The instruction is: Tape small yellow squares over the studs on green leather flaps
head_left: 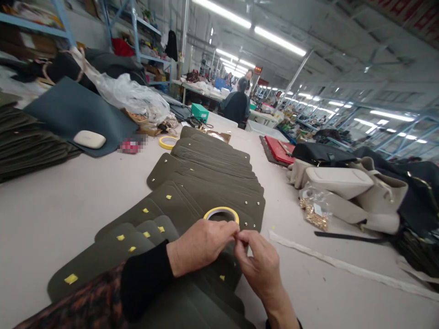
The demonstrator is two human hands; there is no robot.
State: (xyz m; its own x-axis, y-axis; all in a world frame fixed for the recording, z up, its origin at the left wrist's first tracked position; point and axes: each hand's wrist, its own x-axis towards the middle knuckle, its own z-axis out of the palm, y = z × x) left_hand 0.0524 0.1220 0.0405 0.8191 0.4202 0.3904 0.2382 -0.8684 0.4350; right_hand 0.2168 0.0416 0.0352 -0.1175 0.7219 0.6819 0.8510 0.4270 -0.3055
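Left grip (pixel 204 242) holds tape roll (pixel 221 209) by near side.

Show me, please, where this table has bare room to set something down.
The table is bare between the dark stack and the olive panels, and on the near side of the pale strip. It is crowded around the tape roll and beige bags.

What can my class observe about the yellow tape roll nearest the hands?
The roll of tape is an open ring: yellow outside, with a smooth-looking pale grey inner core. The left hand covers its near part. It shows against the dark olive pieces; whether it rests on them or is held is unclear. The fingers of the right hand meet the left's by its right edge.
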